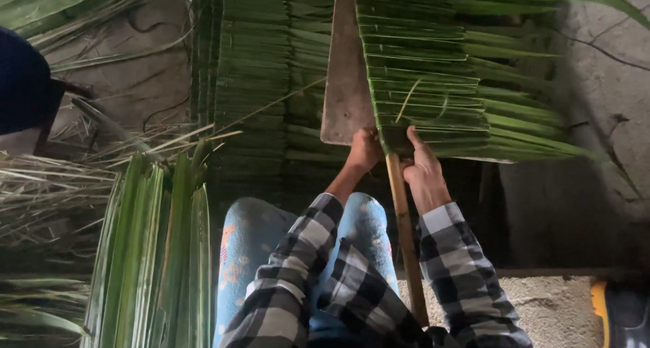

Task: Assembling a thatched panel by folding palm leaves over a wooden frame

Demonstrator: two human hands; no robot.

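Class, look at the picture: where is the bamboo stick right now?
In the head view the bamboo stick runs up the centre, between the left hand and right hand.

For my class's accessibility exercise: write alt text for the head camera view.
Two hands, left hand and right hand, press folded green palm leaves onto a bamboo stick over a flat board; loose leaves lie nearby.

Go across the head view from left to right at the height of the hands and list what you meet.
Dry pale fronds → upright bundle of green leaves → stacked folded green leaves → left hand → bamboo stick → right hand → ends of the folded leaves on the stick → grey concrete wall.
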